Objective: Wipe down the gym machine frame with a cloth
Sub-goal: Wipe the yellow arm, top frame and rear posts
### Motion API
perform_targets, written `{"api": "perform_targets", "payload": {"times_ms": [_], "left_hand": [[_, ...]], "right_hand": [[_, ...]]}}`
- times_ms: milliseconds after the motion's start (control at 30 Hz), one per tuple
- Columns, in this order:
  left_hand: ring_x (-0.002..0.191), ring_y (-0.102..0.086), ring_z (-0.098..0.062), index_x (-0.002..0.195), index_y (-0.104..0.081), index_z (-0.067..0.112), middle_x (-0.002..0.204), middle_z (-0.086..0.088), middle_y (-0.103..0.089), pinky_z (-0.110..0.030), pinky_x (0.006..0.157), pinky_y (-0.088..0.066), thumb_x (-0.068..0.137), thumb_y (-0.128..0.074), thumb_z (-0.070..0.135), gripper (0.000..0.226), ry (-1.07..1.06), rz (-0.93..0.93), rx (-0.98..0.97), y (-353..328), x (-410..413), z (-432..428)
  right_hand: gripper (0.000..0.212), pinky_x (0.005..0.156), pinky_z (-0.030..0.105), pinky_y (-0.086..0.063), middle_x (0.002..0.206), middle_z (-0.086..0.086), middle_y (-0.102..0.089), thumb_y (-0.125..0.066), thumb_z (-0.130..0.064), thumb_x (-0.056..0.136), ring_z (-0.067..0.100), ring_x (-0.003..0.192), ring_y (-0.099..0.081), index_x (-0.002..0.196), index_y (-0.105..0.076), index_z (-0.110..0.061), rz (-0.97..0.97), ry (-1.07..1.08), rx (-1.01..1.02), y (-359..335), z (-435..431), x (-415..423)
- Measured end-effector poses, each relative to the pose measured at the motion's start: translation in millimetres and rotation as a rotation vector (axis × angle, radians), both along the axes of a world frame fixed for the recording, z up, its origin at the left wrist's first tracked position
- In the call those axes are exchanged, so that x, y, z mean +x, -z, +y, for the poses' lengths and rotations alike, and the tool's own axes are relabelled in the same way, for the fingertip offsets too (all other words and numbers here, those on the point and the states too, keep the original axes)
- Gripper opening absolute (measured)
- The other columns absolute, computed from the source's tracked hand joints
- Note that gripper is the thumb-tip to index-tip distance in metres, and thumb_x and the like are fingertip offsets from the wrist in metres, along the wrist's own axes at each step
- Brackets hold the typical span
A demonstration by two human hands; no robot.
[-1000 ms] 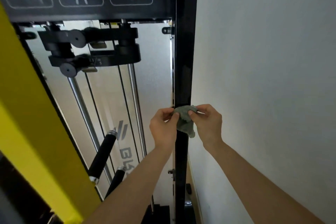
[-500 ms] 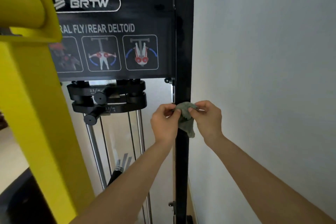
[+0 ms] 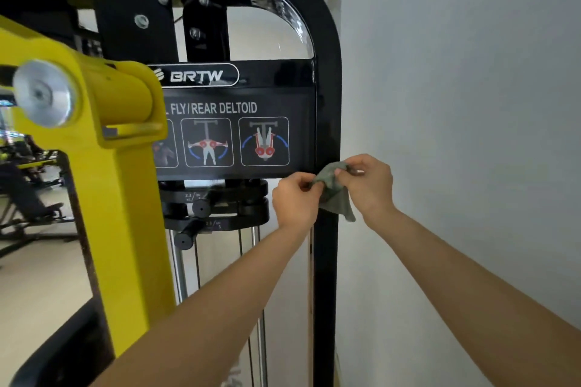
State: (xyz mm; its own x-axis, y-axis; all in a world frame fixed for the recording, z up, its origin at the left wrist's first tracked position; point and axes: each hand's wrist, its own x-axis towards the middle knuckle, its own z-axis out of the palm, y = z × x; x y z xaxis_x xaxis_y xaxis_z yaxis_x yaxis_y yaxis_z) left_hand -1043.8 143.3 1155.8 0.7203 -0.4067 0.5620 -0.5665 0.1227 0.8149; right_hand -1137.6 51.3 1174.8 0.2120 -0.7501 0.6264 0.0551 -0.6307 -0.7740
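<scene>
A small grey-green cloth [image 3: 335,195] is wrapped across the front of the black upright post [image 3: 326,276] of the gym machine frame. My left hand [image 3: 295,201] pinches the cloth's left end beside the post. My right hand [image 3: 367,185] pinches its right end on the wall side. The cloth sits just below the lower right corner of the black instruction placard [image 3: 239,122], and a loose corner hangs down over the post.
A white wall [image 3: 465,135] stands close to the right of the post. A yellow machine arm [image 3: 103,166] with a silver cap fills the left. Black weight-stack top plates [image 3: 217,204], steel guide rods and cables sit left of the post. Other gym equipment is far left.
Both hands have slid the cloth up the black post, from well below the weight-stack plates to the level of the placard's lower edge. The view has tilted upward with them.
</scene>
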Motion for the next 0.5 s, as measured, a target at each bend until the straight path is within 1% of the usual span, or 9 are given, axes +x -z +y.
{"api": "perform_targets", "payload": {"times_ms": [100,200,300,400,500], "left_hand": [[0.080,-0.072,-0.011,0.095,-0.077,0.016,0.084,0.005,-0.075,-0.038,0.083,-0.060,0.088,-0.077,0.019,0.008,0.016,0.047,-0.020,3,-6,18],[0.078,-0.073,-0.012,0.093,-0.076,0.016,0.081,0.004,-0.076,-0.042,0.080,-0.062,0.090,-0.074,0.019,0.004,0.073,0.095,-0.094,26,-18,49],[0.081,-0.074,-0.013,0.097,-0.076,0.016,0.084,0.004,-0.076,-0.042,0.080,-0.063,0.095,-0.070,0.017,0.007,0.110,0.093,-0.092,59,-30,92],[0.084,-0.073,-0.008,0.101,-0.077,0.016,0.088,0.007,-0.076,-0.036,0.080,-0.063,0.095,-0.069,0.016,0.010,0.094,0.055,0.011,100,-42,142],[0.082,-0.071,-0.003,0.100,-0.078,0.019,0.087,0.013,-0.075,-0.021,0.074,-0.059,0.093,-0.071,0.016,0.010,0.005,0.058,0.117,146,-55,192]], "right_hand": [[0.014,0.074,0.014,-0.052,0.081,-0.017,-0.069,-0.080,-0.014,0.083,-0.009,0.077,-0.065,0.085,-0.071,-0.024,-0.051,-0.001,-0.045,1,14,-3],[0.012,0.071,0.010,-0.052,0.080,-0.017,-0.072,-0.081,-0.019,0.084,-0.004,0.078,-0.068,0.087,-0.072,-0.026,-0.069,-0.058,-0.088,24,39,-9],[0.011,0.073,0.013,-0.054,0.082,-0.016,-0.073,-0.081,-0.021,0.084,0.001,0.080,-0.070,0.089,-0.073,-0.026,-0.024,-0.151,-0.078,59,64,-19],[0.014,0.075,0.016,-0.056,0.086,-0.014,-0.074,-0.080,-0.017,0.084,0.004,0.085,-0.071,0.095,-0.075,-0.023,0.054,-0.300,-0.013,103,95,-28],[0.017,0.077,0.014,-0.055,0.088,-0.014,-0.074,-0.079,-0.011,0.084,0.004,0.087,-0.071,0.095,-0.075,-0.023,0.106,-0.440,0.072,155,132,-34]]}}
